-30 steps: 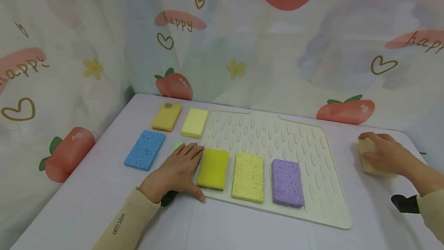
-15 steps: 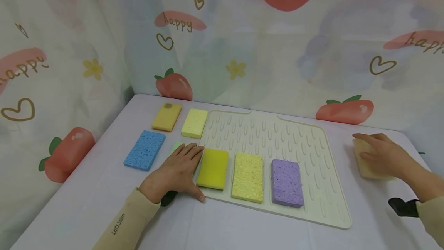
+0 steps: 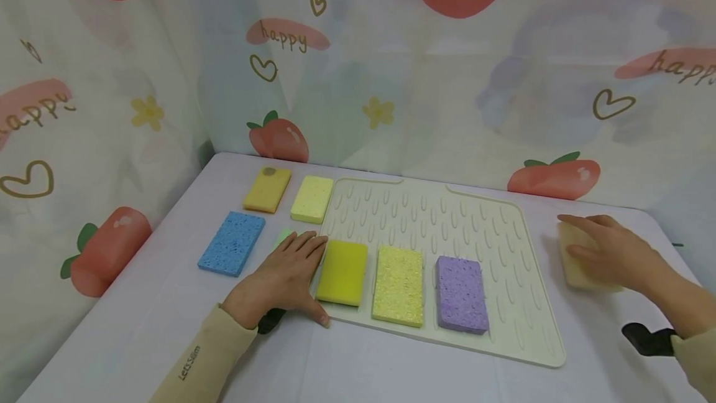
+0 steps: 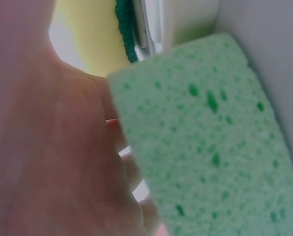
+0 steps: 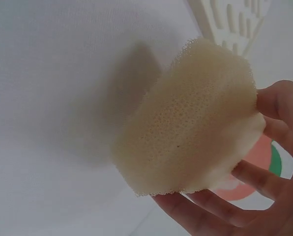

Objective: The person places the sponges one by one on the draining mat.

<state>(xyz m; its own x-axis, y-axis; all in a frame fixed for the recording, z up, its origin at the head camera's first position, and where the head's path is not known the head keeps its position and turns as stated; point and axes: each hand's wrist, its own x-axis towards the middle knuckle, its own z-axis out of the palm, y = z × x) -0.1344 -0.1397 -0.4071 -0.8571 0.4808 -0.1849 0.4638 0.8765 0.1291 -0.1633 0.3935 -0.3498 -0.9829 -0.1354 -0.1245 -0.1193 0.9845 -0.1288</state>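
Note:
At the right of the table, my right hand [image 3: 618, 257] grips a cream, porous sponge [image 5: 186, 123]. Its fingers bend round the sponge's edges in the right wrist view, and a shadow falls on the cloth beside it. My left hand [image 3: 285, 272] lies with fingers extended at the left edge of the pale drying mat [image 3: 537, 328], right beside a bright yellow sponge [image 3: 342, 272]. A light green sponge [image 4: 205, 137] is close to the left palm, mostly hidden by the hand in the head view. A speckled yellow sponge [image 3: 399, 286] and a purple sponge [image 3: 462, 294] continue the row on the mat.
Left of the mat lie a blue sponge [image 3: 232, 243], a tan sponge [image 3: 267, 189] with a dark spot, and a pale yellow sponge [image 3: 312, 198]. A printed curtain [image 3: 447, 79] rises behind the white-covered table [image 3: 391, 372].
My right hand has moved left toward the mat, carrying the cream sponge with it. The left hand stays in place, and the other sponges have not moved.

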